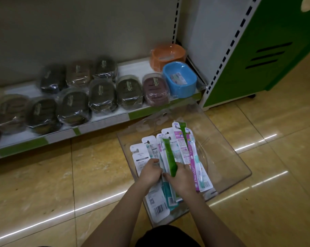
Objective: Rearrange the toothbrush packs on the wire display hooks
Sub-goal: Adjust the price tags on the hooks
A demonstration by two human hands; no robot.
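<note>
Several toothbrush packs (pixel 181 150) lie fanned out in a clear plastic bin (pixel 227 157) on the floor. Among them are white packs at the left, a pink "Doctor" pack (pixel 195 166) at the right and a green pack (pixel 170 157) in the middle. My left hand (pixel 149 171) grips the white packs near their middle. My right hand (pixel 181 177) holds the lower end of the green pack, fingers curled round it. No wire hooks are in view.
A low white shelf (pixel 125 72) runs behind the bin, with several wrapped dark oval boxes (pixel 100 94), a blue tub (pixel 180 78) and an orange tub (pixel 167 55). A green and white cabinet (pixel 268 56) stands at the right. Tan floor tiles (pixel 61 175) surround the bin.
</note>
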